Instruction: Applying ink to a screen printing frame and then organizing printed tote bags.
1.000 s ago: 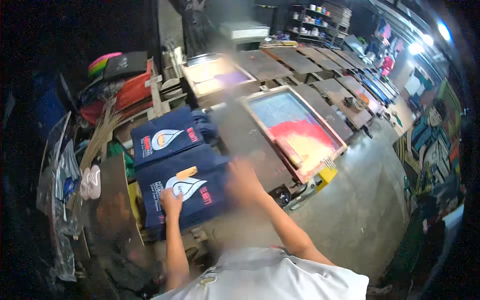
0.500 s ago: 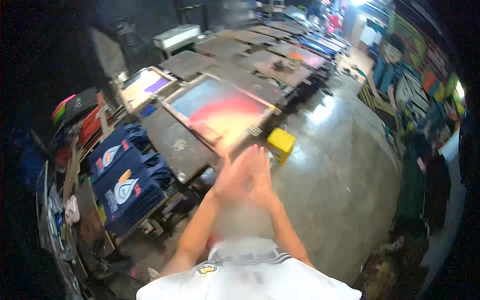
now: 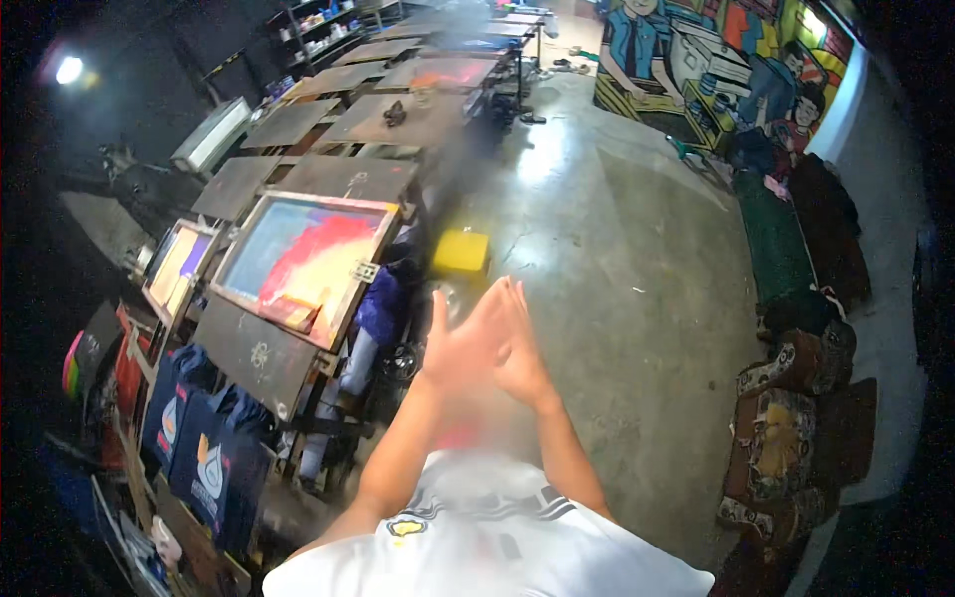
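Both arms reach forward from my white shirt, the hands raised in front of me and close together. My left hand (image 3: pixel 453 343) has its fingers stretched out and its thumb held apart. My right hand (image 3: pixel 522 358) also has straight fingers, its fingertips by those of the left; a blur partly covers the space between the palms. Neither hand shows anything held. Beyond the fingertips, a little to the left, stands a yellow box (image 3: pixel 461 253). Left of the hands, a wood-framed printing screen (image 3: pixel 242 257) smeared with red and yellow ink lies on the work table.
A smaller screen (image 3: pixel 179 261) with purple and yellow ink lies farther left. Navy printed tote bags (image 3: pixel 214 478) are stacked at lower left. Dark print boards (image 3: pixel 298 124) run in rows toward the back. Concrete floor (image 3: pixel 637 328) stretches right, toward a patterned armchair (image 3: pixel 781 428) and a painted mural (image 3: pixel 647 50).
My view has turned right, so the tables shift left and more floor, mural and armchair show. The hands stay raised together, with the left thumb now farther apart.
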{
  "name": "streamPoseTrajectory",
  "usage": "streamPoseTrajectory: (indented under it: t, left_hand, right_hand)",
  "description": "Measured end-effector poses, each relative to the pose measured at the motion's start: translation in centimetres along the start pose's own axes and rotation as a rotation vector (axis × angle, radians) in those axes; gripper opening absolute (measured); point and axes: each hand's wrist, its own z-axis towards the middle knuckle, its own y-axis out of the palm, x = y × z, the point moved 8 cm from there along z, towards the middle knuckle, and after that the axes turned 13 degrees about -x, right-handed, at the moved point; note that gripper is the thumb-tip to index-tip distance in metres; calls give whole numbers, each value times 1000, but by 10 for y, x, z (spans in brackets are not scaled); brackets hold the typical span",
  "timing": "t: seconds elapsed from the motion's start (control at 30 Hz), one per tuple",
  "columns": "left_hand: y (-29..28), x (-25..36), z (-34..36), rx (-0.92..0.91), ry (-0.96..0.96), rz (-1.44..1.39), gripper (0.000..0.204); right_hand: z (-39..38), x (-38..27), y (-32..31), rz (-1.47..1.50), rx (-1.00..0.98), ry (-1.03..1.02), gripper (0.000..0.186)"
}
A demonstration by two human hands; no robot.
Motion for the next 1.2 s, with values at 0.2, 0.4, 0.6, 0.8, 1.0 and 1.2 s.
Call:
streamPoseTrajectory:
  t: [0.2, 0.4, 0.6, 0.8, 1.0, 1.2]
  left_hand:
    - [-23, 20, 53, -57, -106, 477, 96]
    - [-84, 84, 117, 114, -1, 1097, 83]
    - [-77, 121, 190, 59, 12, 1504, 88]
    - [-134, 134, 239, 34, 62, 1670, 85]
    - [-153, 141, 303, 65, -75, 1469, 56]
    - [-198, 155, 372, 160, 17, 1450, 43]
  right_hand:
    - [40, 49, -34, 377, 48, 17, 130]
    - [117, 76, -69, 1016, 7, -126, 130]
    - [189, 108, -86, 1117, -11, -119, 134]
    - [238, 144, -108, 761, -29, -65, 139]
    - [259, 189, -158, 349, 76, 69, 135]
    - [304, 262, -200, 187, 25, 30, 139]
